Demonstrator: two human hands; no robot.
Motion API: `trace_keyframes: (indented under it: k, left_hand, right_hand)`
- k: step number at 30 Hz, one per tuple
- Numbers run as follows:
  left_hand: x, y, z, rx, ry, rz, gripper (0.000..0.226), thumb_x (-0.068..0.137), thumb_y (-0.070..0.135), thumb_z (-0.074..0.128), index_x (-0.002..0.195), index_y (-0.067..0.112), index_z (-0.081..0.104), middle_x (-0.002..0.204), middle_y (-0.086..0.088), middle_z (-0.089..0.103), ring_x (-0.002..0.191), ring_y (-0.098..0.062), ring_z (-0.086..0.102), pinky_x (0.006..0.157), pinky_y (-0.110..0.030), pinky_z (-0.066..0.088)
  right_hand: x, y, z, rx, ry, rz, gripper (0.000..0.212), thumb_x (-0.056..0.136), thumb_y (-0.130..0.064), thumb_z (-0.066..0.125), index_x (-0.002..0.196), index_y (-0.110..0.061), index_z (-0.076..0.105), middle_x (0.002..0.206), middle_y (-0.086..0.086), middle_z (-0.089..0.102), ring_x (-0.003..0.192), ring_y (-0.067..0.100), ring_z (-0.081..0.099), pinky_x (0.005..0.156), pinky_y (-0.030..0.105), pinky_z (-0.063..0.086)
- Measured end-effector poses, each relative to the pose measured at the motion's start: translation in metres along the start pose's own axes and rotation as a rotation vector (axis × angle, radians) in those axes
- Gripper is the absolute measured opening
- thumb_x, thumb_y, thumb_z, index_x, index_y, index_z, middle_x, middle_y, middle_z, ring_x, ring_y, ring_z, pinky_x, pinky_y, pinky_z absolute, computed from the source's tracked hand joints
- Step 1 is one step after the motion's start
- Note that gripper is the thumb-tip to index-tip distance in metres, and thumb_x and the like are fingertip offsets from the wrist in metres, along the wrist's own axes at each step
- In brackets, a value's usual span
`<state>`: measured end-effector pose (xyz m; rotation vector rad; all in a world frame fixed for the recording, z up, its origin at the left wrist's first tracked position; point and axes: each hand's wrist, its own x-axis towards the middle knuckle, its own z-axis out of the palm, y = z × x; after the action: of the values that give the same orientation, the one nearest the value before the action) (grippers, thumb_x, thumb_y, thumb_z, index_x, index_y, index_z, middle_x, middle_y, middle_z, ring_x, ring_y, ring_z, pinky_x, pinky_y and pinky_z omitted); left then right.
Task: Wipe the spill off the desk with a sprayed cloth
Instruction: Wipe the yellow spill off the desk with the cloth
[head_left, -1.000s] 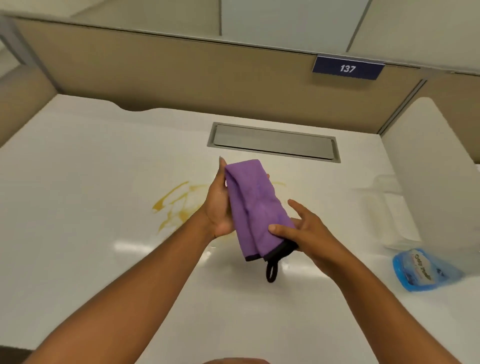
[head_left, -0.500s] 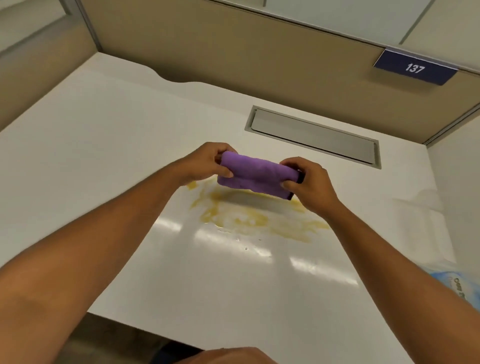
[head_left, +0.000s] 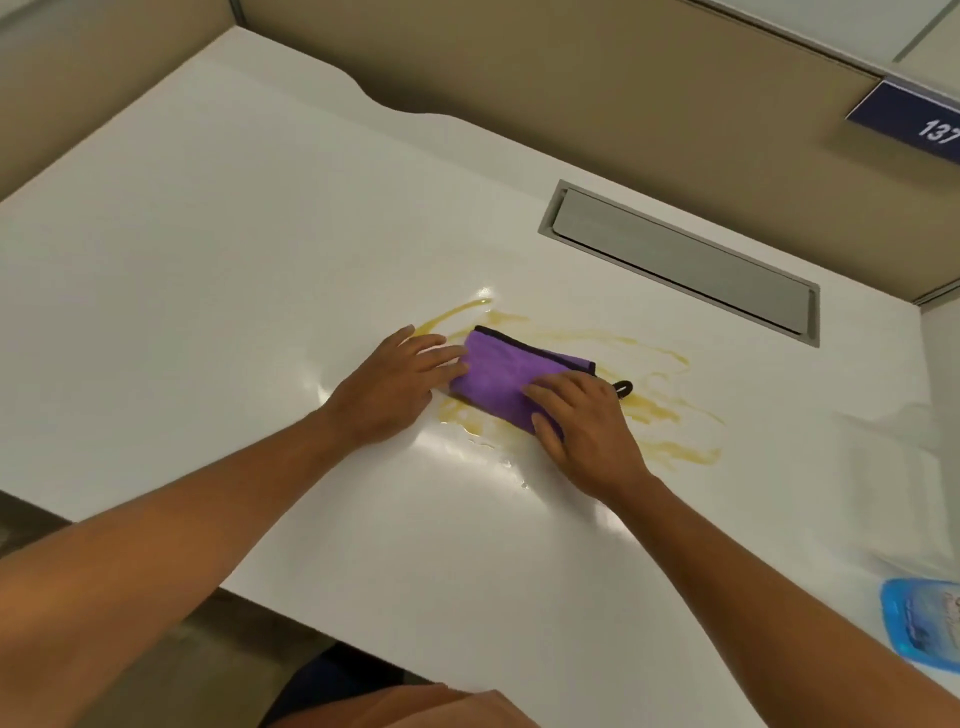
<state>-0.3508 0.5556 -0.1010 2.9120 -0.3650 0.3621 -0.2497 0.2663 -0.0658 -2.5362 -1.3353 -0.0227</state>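
A folded purple cloth (head_left: 511, 376) lies flat on the yellow spill (head_left: 657, 410) at the centre of the frame, on a white desk (head_left: 208, 249). Both hands rest flat on it, fingers extended rather than gripping: the left hand (head_left: 397, 384) at its left end, the right hand (head_left: 584, 428) over its lower right corner. Yellow streaks show all around the cloth, so wiping seems barely begun. A blue packet (head_left: 922, 629) sits at the lower right edge.

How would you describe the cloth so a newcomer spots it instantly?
Start at the white desk and its grey metal hatch near the back partition. In front of the hatch lies a yellow spill, and the cloth sits folded flat on it under both hands. It is the only purple thing, edged in black.
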Motion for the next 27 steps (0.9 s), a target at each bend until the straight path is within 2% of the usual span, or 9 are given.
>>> trace_keyframes:
  k: [2, 4, 6, 8, 11, 15, 21, 24, 27]
  left_hand:
    - [-0.02, -0.007, -0.005, 0.069, 0.012, -0.225, 0.055, 0.102, 0.03, 0.043, 0.153, 0.021, 0.059, 0.166, -0.006, 0.05, 0.151, -0.036, 0.05, 0.126, -0.063, 0.032]
    - [-0.039, -0.02, -0.009, 0.074, -0.052, -0.482, 0.074, 0.102, 0.065, 0.039, 0.165, 0.027, 0.041, 0.177, -0.006, 0.031, 0.163, -0.036, 0.029, 0.129, -0.067, 0.015]
    - [-0.058, -0.035, -0.01, -0.013, -0.209, -0.704, 0.113, 0.084, 0.097, 0.038, 0.172, 0.03, 0.016, 0.182, -0.005, 0.007, 0.168, -0.035, 0.004, 0.13, -0.068, 0.001]
    - [-0.07, -0.044, -0.007, -0.07, -0.393, -0.786, 0.144, 0.059, 0.115, 0.033, 0.172, 0.033, -0.004, 0.182, -0.002, -0.013, 0.168, -0.032, -0.015, 0.13, -0.068, -0.006]
    - [-0.072, -0.047, -0.002, -0.032, -0.5, -0.753, 0.16, 0.041, 0.122, 0.026, 0.17, 0.035, -0.014, 0.179, -0.004, -0.025, 0.165, -0.035, -0.025, 0.129, -0.07, -0.009]
    - [-0.068, -0.048, -0.003, -0.012, -0.504, -0.755, 0.164, 0.037, 0.122, 0.027, 0.169, 0.034, -0.016, 0.179, -0.006, -0.026, 0.165, -0.038, -0.024, 0.128, -0.072, -0.007]
    - [-0.069, -0.049, -0.002, -0.025, -0.466, -0.733, 0.165, 0.037, 0.122, 0.024, 0.17, 0.033, -0.014, 0.18, -0.007, -0.024, 0.165, -0.038, -0.023, 0.128, -0.073, -0.006]
    - [-0.068, -0.052, -0.003, -0.045, -0.478, -0.741, 0.168, 0.032, 0.123, 0.028, 0.169, 0.034, -0.014, 0.179, -0.006, -0.024, 0.164, -0.039, -0.024, 0.127, -0.073, -0.008]
    - [-0.068, -0.055, -0.007, -0.08, -0.522, -0.738, 0.174, 0.027, 0.122, 0.035, 0.168, 0.036, -0.017, 0.178, -0.005, -0.029, 0.163, -0.038, -0.029, 0.127, -0.072, -0.01]
  right_hand:
    - [0.028, -0.008, 0.005, 0.018, -0.159, 0.008, 0.044, 0.109, -0.03, 0.051, 0.152, -0.026, 0.053, 0.161, 0.0, 0.048, 0.15, 0.031, 0.037, 0.121, 0.051, 0.029]
    - [0.052, -0.014, 0.018, -0.024, -0.339, 0.007, 0.051, 0.113, -0.036, 0.035, 0.164, -0.036, 0.029, 0.174, -0.007, 0.02, 0.161, 0.028, 0.012, 0.127, 0.054, 0.011]
    - [0.066, -0.015, 0.031, -0.106, -0.39, -0.009, 0.052, 0.114, -0.038, 0.029, 0.165, -0.039, 0.021, 0.176, -0.009, 0.01, 0.162, 0.028, 0.004, 0.127, 0.055, 0.008]
    - [0.08, -0.012, 0.039, -0.121, -0.346, 0.029, 0.051, 0.113, -0.038, 0.031, 0.164, -0.038, 0.026, 0.175, -0.008, 0.014, 0.161, 0.029, 0.01, 0.125, 0.053, 0.014]
    - [0.113, -0.007, 0.049, -0.111, -0.251, 0.239, 0.05, 0.112, -0.041, 0.033, 0.162, -0.038, 0.03, 0.175, -0.004, 0.018, 0.158, 0.033, 0.017, 0.12, 0.053, 0.025]
    - [0.161, -0.022, 0.063, 0.0, -0.174, 0.509, 0.051, 0.11, -0.043, 0.032, 0.161, -0.043, 0.03, 0.174, -0.006, 0.018, 0.156, 0.032, 0.019, 0.119, 0.056, 0.024]
    - [0.11, -0.083, 0.07, 0.001, -0.277, 0.236, 0.049, 0.109, -0.047, 0.039, 0.158, -0.044, 0.037, 0.174, -0.006, 0.021, 0.156, 0.034, 0.021, 0.123, 0.056, 0.02]
    - [0.042, -0.096, 0.058, 0.007, -0.347, 0.197, 0.05, 0.11, -0.046, 0.038, 0.16, -0.048, 0.032, 0.174, -0.008, 0.021, 0.158, 0.031, 0.019, 0.124, 0.055, 0.021]
    - [0.006, -0.074, 0.041, -0.062, -0.341, 0.244, 0.049, 0.108, -0.046, 0.042, 0.157, -0.046, 0.041, 0.172, -0.005, 0.028, 0.151, 0.033, 0.032, 0.119, 0.052, 0.031]
